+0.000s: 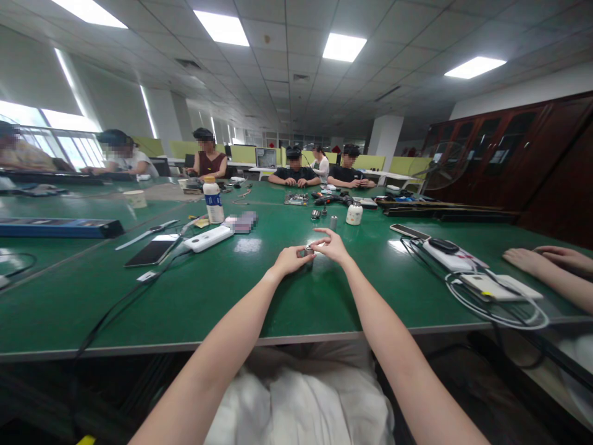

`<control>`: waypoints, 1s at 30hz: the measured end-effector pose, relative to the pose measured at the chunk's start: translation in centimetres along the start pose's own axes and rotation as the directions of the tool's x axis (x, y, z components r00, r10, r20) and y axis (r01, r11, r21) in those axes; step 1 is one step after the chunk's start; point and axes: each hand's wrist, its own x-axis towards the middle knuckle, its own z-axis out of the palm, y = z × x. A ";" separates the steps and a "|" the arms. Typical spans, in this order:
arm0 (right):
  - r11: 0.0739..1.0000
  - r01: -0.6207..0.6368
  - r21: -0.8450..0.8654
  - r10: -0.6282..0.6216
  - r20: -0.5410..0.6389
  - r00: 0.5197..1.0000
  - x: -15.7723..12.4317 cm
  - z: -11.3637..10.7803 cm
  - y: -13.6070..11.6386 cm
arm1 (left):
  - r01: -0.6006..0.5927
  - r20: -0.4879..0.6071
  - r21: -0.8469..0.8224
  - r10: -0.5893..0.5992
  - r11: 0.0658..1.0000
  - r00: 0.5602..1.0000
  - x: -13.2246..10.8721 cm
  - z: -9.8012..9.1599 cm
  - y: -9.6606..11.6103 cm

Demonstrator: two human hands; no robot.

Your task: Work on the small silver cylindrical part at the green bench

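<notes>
Left hand (291, 259): reaches in from the lower left, forearm slanting up and inward; fingers close around the small metal cylinder (309, 251).
Right hand (331, 245): comes in from the lower right, bent inward at the wrist; one finger stretches out above the cylinder, clear of it, while lower fingertips meet its top; whether they pinch it, I cannot tell.
Small metal cylinder: between the hands, above or on the green worktop (287, 309), contact hidden; long axis looks roughly upright, top end upward, though fingers cover much of it.
Beyond the hands: a second metal cylinder (333, 221) stands upright; a white bottle (354, 214) stands just beside it.
</notes>
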 end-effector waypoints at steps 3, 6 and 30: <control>1.000 0.003 0.000 -0.003 -0.006 1.000 0.0 0.0 0.0 | -0.003 0.002 -0.003 0.003 1.000 1.000 0.0 0.0 0.0; 1.000 0.007 0.000 -0.007 -0.016 1.000 0.1 0.0 0.0 | -0.007 0.001 -0.005 0.007 1.000 1.000 0.0 0.0 0.0; 0.998 0.044 -0.033 -0.045 -0.023 0.999 -0.1 0.6 0.0 | 0.000 0.002 -0.002 0.000 1.000 1.000 0.1 0.1 -0.1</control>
